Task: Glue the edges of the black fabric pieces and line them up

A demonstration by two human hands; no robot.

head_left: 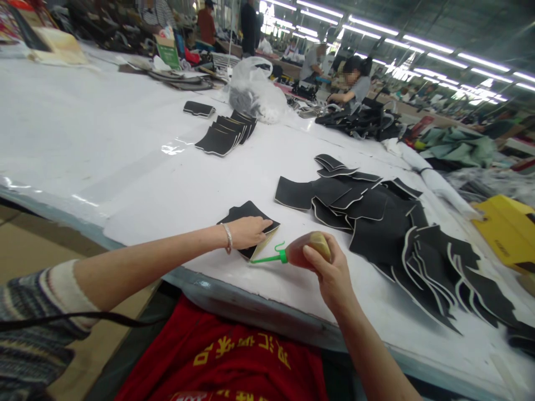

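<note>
My left hand [249, 231] lies with fingers extended on a black leather-like piece [242, 211] near the table's front edge. A tan edge of this piece shows on its right side. In my right hand [330, 264] is a squeeze bottle [303, 249] with brownish contents, tilted to the left. Its thin green nozzle [267, 259] reaches to the near corner of the piece; whether the tip touches it I cannot tell. The fingers of my right hand wrap round the bottle's body.
A large loose pile of black pieces [371, 217] covers the table's right side. Several overlapping pieces [223, 133] lie farther back, near a clear plastic bag [254, 89]. A yellow box [505, 231] stands at far right. People work in the background.
</note>
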